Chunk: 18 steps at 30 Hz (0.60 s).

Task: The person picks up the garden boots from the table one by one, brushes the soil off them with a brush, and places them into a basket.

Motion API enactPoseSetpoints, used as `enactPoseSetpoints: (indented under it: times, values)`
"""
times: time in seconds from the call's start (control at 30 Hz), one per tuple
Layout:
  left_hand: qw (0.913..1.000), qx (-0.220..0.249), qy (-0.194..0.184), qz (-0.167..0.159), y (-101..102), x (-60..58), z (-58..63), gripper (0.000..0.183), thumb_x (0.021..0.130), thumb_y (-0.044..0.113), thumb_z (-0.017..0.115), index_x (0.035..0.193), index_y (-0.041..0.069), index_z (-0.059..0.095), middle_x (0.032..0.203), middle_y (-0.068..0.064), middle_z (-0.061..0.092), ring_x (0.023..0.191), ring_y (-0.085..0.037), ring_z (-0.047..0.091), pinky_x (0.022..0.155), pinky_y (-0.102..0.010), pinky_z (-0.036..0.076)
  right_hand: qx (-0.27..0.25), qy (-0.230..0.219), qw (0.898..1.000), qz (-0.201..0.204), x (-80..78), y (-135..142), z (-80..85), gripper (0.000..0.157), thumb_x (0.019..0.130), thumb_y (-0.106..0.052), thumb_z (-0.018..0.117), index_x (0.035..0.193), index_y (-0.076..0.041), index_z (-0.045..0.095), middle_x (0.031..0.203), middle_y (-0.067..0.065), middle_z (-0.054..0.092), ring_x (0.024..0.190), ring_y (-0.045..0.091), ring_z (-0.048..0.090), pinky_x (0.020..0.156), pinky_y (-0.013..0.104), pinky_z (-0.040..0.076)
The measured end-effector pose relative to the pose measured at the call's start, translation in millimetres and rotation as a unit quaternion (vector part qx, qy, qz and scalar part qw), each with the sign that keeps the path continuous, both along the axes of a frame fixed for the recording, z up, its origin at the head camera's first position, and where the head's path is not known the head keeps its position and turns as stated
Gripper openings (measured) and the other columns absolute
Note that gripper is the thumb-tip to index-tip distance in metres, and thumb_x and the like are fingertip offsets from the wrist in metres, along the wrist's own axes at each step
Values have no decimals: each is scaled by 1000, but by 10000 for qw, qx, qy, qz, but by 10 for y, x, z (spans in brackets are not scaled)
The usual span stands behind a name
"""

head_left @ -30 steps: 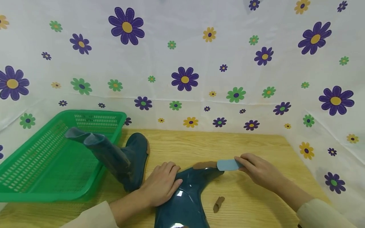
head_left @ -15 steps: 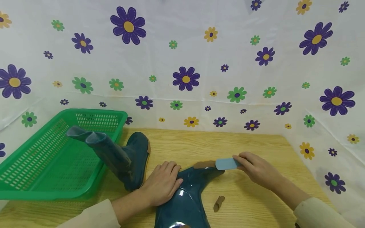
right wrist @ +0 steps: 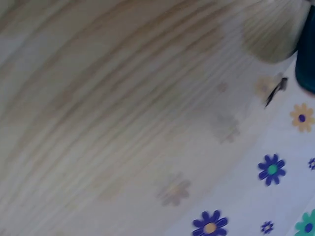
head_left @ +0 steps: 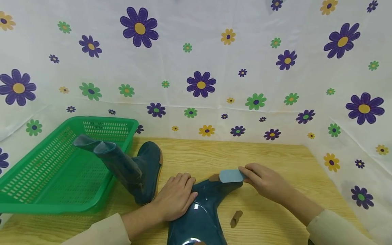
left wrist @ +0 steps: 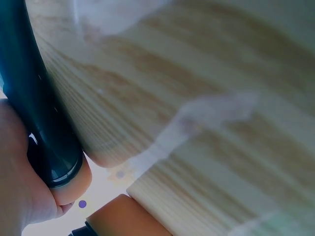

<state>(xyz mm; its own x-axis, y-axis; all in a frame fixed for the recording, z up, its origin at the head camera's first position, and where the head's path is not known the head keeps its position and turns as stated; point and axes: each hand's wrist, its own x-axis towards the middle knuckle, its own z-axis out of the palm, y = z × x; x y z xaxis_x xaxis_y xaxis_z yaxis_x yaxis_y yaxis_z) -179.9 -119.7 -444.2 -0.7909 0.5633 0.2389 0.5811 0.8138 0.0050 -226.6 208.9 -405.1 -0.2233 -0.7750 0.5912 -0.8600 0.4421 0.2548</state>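
Observation:
A dark teal rain boot (head_left: 197, 217) lies on its side on the table, with its brown sole (head_left: 214, 178) facing the back and its toe to the right. My left hand (head_left: 175, 198) holds it at the heel end, the thumb across the boot and the fingers bent over the far edge, partly hidden. My right hand (head_left: 266, 179) pinches a flat light-blue strip (head_left: 231, 176) with rounded corners. That strip overlaps the sole edge near the toe. The left wrist view shows the hand (left wrist: 19, 172) curving round the boot (left wrist: 47, 123).
A green plastic basket (head_left: 46, 208) stands at the left. Another dark rain boot (head_left: 150, 160) leans with its shaft over the basket's rim. A small curled brown piece (head_left: 236, 218) lies right of the held boot. A flowered white sheet (head_left: 171, 61) hangs behind the wooden table (head_left: 275, 153).
My right hand has slid the light-blue strip left along the sole, covering more of the brown edge. The left hand and the boot stay in place.

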Motion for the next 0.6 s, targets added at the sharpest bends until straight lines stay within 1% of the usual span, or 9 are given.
enactPoseSetpoints:
  times: [0.1,0.2,0.3,0.4,0.5,0.6]
  values:
    - [10000,15,-30,-5,11,4,11,44,99,44,29,124,14,48,118,-3,49,99,-18,46,82,-37,42,37,-17,9999,151,15,-112,57,38,99,-28,44,123,-3,59,99,7,61,84,15,62,73,25,53]
    - [9999,70,-80,-28,22,6,7,44,99,44,29,125,14,48,118,-4,49,100,-18,46,83,-38,42,-56,-20,9998,167,27,-113,115,38,99,-29,43,121,-2,60,99,7,61,84,15,62,73,26,53]
    - [9999,88,-74,-42,24,1,0,44,99,44,28,125,14,47,119,-4,49,100,-18,46,84,-38,42,-175,-67,9998,-33,42,-1,163,41,100,-31,39,119,-2,61,99,8,60,84,16,62,72,27,53]
    - [10000,64,-39,-30,15,-2,-7,44,99,45,28,125,14,47,119,-4,49,101,-18,46,85,-38,42,-218,-38,9995,-232,54,157,174,43,101,-32,37,118,-2,62,99,7,59,82,16,61,70,26,52]
    - [10000,42,-27,-28,1,0,-12,44,99,45,28,125,14,47,119,-3,49,102,-18,46,86,-38,42,-165,70,9995,-242,58,285,148,43,101,-32,37,117,-2,63,97,7,60,80,14,60,68,24,51]
    - [10000,32,-21,-33,-8,3,-14,44,99,45,29,125,14,47,119,-3,49,103,-19,46,86,-38,42,-101,176,9996,-193,54,352,109,43,101,-33,38,116,-2,63,96,6,61,79,13,60,67,24,51]
